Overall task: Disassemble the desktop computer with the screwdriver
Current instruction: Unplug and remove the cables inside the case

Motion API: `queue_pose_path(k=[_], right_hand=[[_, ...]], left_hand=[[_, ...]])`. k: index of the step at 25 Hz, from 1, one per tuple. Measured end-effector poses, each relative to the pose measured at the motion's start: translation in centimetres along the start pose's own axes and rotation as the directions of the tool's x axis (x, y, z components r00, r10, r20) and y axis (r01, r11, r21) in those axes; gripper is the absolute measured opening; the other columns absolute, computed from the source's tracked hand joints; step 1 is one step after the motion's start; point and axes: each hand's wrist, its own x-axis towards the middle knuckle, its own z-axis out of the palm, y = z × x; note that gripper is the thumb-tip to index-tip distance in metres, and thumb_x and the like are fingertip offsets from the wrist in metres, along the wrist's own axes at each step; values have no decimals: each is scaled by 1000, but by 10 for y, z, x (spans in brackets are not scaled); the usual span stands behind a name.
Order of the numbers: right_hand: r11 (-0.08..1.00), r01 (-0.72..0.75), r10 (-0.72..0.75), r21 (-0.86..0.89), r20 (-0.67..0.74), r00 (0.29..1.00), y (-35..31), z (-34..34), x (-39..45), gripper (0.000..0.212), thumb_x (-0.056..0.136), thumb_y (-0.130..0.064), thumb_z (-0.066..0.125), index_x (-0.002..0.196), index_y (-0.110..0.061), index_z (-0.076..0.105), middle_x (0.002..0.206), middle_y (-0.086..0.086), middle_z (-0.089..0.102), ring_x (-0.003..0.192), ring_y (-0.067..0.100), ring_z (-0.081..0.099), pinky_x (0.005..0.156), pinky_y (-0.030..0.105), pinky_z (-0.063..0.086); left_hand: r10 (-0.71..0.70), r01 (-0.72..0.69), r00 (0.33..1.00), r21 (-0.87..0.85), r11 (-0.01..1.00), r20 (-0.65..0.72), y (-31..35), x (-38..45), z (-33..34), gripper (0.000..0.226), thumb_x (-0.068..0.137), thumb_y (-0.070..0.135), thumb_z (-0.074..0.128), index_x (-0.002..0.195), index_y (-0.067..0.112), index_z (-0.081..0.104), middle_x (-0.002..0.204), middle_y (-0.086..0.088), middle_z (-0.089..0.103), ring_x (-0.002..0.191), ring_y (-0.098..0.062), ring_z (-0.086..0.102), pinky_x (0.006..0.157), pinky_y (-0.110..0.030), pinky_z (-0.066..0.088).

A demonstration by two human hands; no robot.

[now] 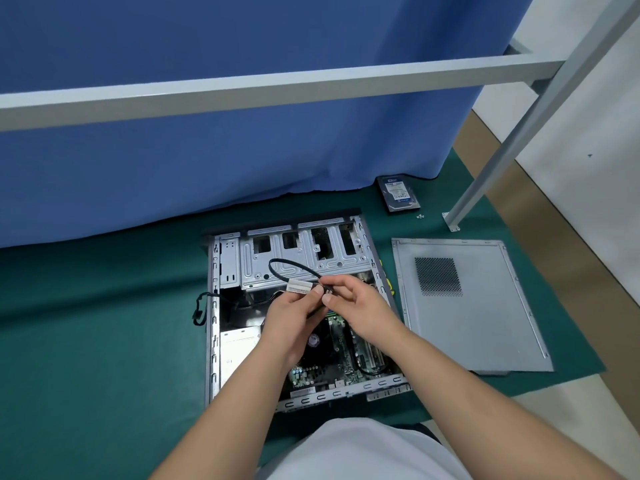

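Both hands on a looped black cable (282, 266) above the open case (301, 313).
Left hand (294, 315) pinches its white label, print unreadable; right hand (356, 306) pinches the connector end; perforated grey side panel (485, 323) lies flat beside.

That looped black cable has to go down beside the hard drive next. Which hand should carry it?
Probably right: the right hand pinches the looped black cable's connector, nearer the blue-labelled hard drive.

Two bare forearms come up from the lower edge of the frame to the middle, ending in the left hand (294, 315) and right hand (360, 306). No sleeves, watch or rings show. At the bottom centre is a white garment (360, 452), with a dark strip at its right edge.
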Motion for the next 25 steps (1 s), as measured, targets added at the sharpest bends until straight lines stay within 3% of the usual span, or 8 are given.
queue_pose_path(k=[3, 6, 9, 12, 14, 19, 22, 25], right_hand=[[999, 15, -17, -29, -80, 997, 2, 2, -2, 20, 100, -21, 66, 116, -31, 68, 112, -15, 76, 107, -7, 66, 92, 15, 49], [997, 44, -53, -68, -147, 988, 4, 2, -2, 16, 102, -21, 61, 108, -35, 68, 102, -18, 77, 99, -1, 70, 91, 25, 52], [999, 31, -37, -32, -184, 982, 5, 3, -2, 14, 102, -22, 60, 106, -33, 68, 99, -14, 78, 96, 5, 73, 90, 35, 57], [997, -19, 34, 74, -208, 978, 6, 3, 0, 15, 102, -15, 60, 106, -26, 69, 97, -7, 79, 98, 11, 74, 97, 41, 57], [992, -57, 79, 114, -202, 976, 7, 3, 0, 16, 101, -11, 59, 107, -22, 69, 96, -5, 79, 97, 13, 75, 96, 41, 58], [980, -77, 109, 182, -175, 979, 3, 2, -3, 12, 102, -10, 60, 112, -16, 62, 100, 2, 79, 93, 17, 77, 84, 33, 62], [984, -121, 138, 134, -127, 982, -1, -1, -3, 7, 105, -17, 58, 108, -18, 63, 94, 3, 79, 82, 16, 76, 72, 26, 59], [986, -168, 169, 18, -49, 984, -2, -2, -4, 16, 106, -18, 55, 103, -16, 71, 86, 2, 79, 72, 11, 67, 67, 24, 53]], left_hand=[[-15, 15, 1000, 23, 1000, 20, -2, 0, -1, 35, 96, 19, 72, 62, 17, 76, 66, 2, 69, 93, -18, 73, 90, -30, 57], [-13, 13, 1000, 11, 1000, 21, -2, -2, 0, 9, 91, 19, 78, 89, 11, 76, 77, -3, 73, 103, -23, 74, 94, -38, 57], [41, -43, 999, -63, 997, -26, -2, -3, -4, 48, 80, 22, 88, 117, 13, 60, 108, -8, 71, 109, -25, 72, 95, -43, 55], [152, -145, 988, -165, 975, 33, 6, -4, -12, 44, 86, 29, 83, 124, 20, 64, 113, 1, 70, 112, -21, 68, 104, -42, 50], [157, -144, 986, -212, 967, 47, 12, -3, -16, 51, 90, 29, 77, 136, 16, 61, 102, 5, 75, 101, -14, 70, 104, -38, 51], [202, -196, 979, -159, 968, 26, 19, -1, -16, 45, 86, 19, 78, 128, 11, 65, 125, -11, 73, 113, -24, 70, 90, -30, 58], [201, -195, 979, -163, 967, 24, 20, 2, -15, 44, 86, 16, 81, 126, 10, 66, 124, -13, 73, 114, -24, 70, 93, -30, 58], [199, -195, 980, -146, 970, 15, 22, 6, -14, 38, 87, 13, 81, 122, 9, 67, 113, -15, 74, 105, -23, 72, 88, -30, 59]])
